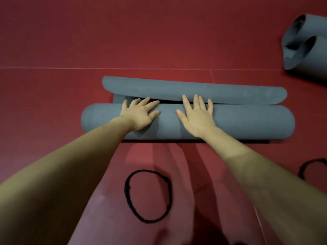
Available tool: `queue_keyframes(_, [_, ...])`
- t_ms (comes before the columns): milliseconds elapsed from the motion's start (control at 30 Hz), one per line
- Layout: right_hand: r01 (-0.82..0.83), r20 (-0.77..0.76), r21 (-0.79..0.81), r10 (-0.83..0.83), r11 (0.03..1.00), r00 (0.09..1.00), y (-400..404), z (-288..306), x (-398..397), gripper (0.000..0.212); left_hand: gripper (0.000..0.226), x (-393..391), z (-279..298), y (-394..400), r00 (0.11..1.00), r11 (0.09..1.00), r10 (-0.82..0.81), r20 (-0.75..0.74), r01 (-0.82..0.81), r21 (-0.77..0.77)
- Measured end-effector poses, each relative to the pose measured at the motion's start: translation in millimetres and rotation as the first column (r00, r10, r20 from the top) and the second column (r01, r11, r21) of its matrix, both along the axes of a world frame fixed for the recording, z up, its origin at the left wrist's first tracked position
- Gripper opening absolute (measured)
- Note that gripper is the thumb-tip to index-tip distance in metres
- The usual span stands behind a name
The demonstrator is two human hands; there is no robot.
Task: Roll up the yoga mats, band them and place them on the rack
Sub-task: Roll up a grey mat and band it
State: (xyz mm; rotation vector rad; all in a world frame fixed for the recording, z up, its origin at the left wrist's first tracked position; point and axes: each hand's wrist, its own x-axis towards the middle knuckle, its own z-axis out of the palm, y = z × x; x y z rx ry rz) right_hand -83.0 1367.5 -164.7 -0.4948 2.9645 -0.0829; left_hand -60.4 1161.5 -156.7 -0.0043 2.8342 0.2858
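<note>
A grey-blue yoga mat (247, 121) lies across the red floor, rolled into a thick roll. Its far end (194, 90) curls up loosely just beyond the roll. My left hand (139, 115) presses flat on the roll's left part, fingers spread and reaching into the gap. My right hand (196, 115) lies flat on the roll's middle, fingers spread toward the curled end. A black elastic band (147, 195) lies as a loop on the floor between my arms. Part of a second black band (311, 167) shows at the right edge.
Another grey-blue mat (307, 46), loosely coiled and unbanded, lies at the upper right. Red floor (70, 41) with a thin seam line extends all around. My legs in reddish cloth (185, 174) are below the roll. No rack is in view.
</note>
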Motion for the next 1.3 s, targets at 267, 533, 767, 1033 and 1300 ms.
queue_keyframes(267, [-0.180,-0.250,-0.021,0.169,0.983,0.953,16,-23,22,0.088,0.043,-20,-13,30,0.949,0.970,0.240,-0.205,-0.241,0.018])
queue_keyframes(533, [-0.141,-0.176,0.143,0.166,0.980,0.970,5,-18,-9,0.123,0.059,-3,-16,32,0.933,1.000,-0.010,-0.359,0.006,-0.012])
queue_keyframes(767, [-0.116,-0.091,0.214,0.138,0.970,0.986,-7,-8,-42,0.133,0.128,-29,-14,31,0.984,0.945,-0.132,-0.122,0.088,-0.315])
queue_keyframes(1033, [-0.204,-0.145,0.333,0.264,0.921,0.954,-12,4,-39,0.106,0.114,-27,-15,31,0.954,0.904,-0.211,-0.215,0.107,-0.413])
queue_keyframes(1300, [-0.292,-0.051,0.325,0.325,0.899,0.944,-3,20,-13,0.106,0.115,-1,-1,29,0.954,0.917,-0.268,-0.137,0.208,-0.341])
